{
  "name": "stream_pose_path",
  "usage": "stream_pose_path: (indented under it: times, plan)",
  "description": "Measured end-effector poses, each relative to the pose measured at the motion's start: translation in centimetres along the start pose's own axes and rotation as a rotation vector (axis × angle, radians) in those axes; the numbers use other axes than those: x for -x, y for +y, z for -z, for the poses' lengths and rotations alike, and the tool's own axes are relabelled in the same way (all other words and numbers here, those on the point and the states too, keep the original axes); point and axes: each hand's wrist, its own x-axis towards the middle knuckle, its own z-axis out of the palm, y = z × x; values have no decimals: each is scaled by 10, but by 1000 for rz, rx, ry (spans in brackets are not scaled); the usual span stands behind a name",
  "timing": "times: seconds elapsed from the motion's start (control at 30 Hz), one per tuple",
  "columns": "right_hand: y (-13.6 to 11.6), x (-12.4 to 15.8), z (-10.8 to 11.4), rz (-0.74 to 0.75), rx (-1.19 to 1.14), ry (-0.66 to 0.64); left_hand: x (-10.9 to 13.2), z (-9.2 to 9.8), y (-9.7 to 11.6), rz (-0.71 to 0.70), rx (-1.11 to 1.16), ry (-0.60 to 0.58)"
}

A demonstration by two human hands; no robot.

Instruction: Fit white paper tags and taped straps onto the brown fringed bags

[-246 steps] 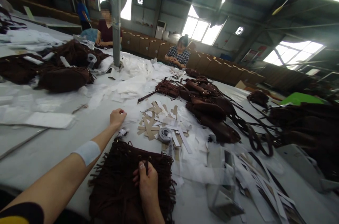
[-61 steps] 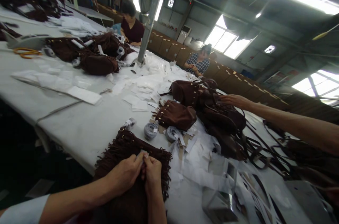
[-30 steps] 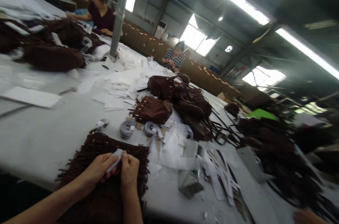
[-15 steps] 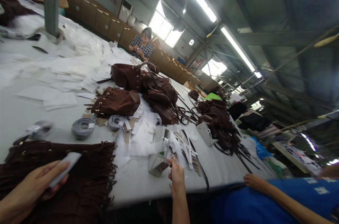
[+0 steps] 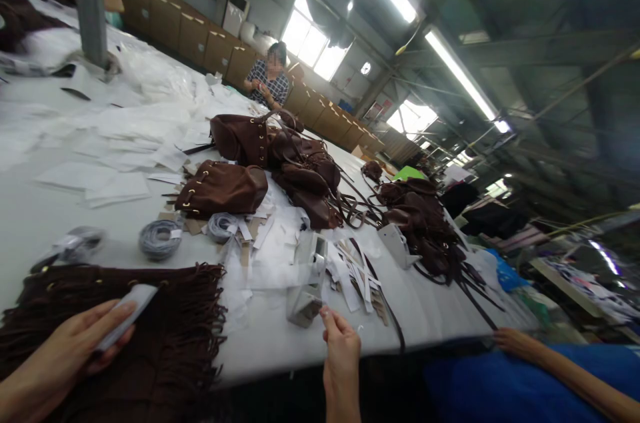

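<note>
My left hand [image 5: 83,343] is closed around a flat, pale grey-white folded strip [image 5: 131,311], thumb on top. Beneath it lies a dark brown fringed bag [image 5: 185,316] with metal eyelets along its top edge. My right hand [image 5: 341,346] is in a pinch at the table's front edge, its fingertips beside a grey tape dispenser [image 5: 304,308]. Whatever the right fingertips hold, if anything, is too small to make out. Two coils of grey cord [image 5: 159,239] lie behind the fringed bag.
Brown leather bags [image 5: 223,189] are heaped mid-table, with more bags [image 5: 415,223] to the right. White paper strips [image 5: 353,273] lie near a second grey dispenser [image 5: 395,244]. A co-worker's arm [image 5: 525,346] reaches in at right; another person [image 5: 269,79] sits across the table.
My right hand has drawn slightly back toward me from the dispenser. The left hand keeps its hold on the strip. The co-worker's hand at right has shifted right; the view has tilted slightly.
</note>
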Motion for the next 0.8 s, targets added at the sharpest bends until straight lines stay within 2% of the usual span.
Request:
stream_pose_path:
  times: [0.13,0.27,0.4,0.53,0.6,0.67,0.8]
  plan:
    - [22,14,-8,-107,-3,-27,3,1,4,2,23,-35]
    - [35,9,-15,-105,29,4,9,-3,5,11,26,10]
    - [43,9,-10,-93,100,24,13,-5,6,-31,11,-3]
    - [38,32,-6,-68,149,-38,24,-12,10,-118,-40,17]
    - [25,47,-15,-24,168,-149,31,-18,14,-188,-68,22]
    - [5,62,-33,51,184,-323,37,-24,18,-270,-100,17]
    - [-38,85,-90,185,132,-691,39,-32,23,-396,-165,35]
